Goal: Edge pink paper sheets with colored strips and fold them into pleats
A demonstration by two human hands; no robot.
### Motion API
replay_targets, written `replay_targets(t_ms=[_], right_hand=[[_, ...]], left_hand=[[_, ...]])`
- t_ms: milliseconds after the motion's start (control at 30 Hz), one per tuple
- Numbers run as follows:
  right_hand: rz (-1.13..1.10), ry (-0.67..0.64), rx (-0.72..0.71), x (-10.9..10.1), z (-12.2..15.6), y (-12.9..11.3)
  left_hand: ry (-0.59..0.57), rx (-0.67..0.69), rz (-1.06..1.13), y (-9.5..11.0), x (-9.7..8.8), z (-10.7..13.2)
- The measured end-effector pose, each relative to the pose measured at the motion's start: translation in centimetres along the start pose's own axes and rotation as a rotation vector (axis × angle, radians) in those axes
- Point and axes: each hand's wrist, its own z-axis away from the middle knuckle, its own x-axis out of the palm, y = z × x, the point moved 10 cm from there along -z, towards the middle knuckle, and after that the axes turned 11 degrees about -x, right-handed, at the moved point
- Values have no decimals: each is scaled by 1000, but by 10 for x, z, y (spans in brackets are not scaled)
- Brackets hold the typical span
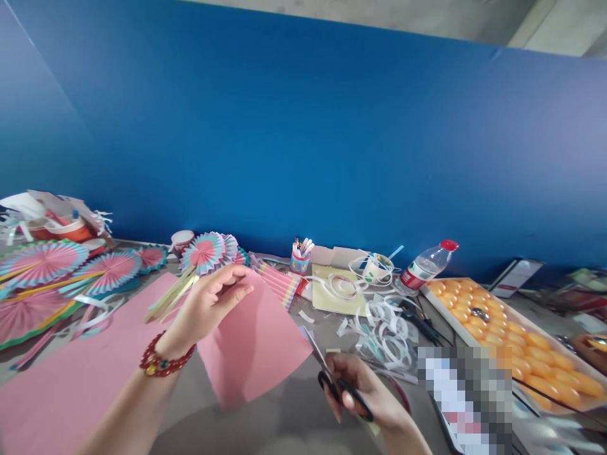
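My left hand (213,302), with a red beaded bracelet (164,357) at the wrist, pinches the top edge of a pink paper sheet (253,347). The sheet hangs tilted above the grey table. In my right hand (367,385) is a pair of scissors (339,385) with black handles, fingers through the loops. Its blades point up and left, spread a little, close to the right corner of the pink sheet. Whether they touch the paper I cannot tell. Under my left forearm lies a larger pink sheet (90,373).
Folded paper fans (45,262) lie at the left. Curled white paper strips (384,328) are heaped right of centre. Behind stand a pen cup (300,259) and a tilted water bottle (424,268). A tray of orange domed pieces (516,344) fills the right. A blue panel (303,139) bounds the back.
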Motion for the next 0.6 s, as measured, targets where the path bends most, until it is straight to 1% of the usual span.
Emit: replay_targets(t_ms=[200,400,600], right_hand=[[-29,18,14,1,0,3],[-39,24,-10,0,0,-1],[-58,21,-12,-1,0,1]], left_hand=[[20,22,-51,0,6,1],[2,12,-54,-1,8,2],[-6,4,-23,-2,9,2]])
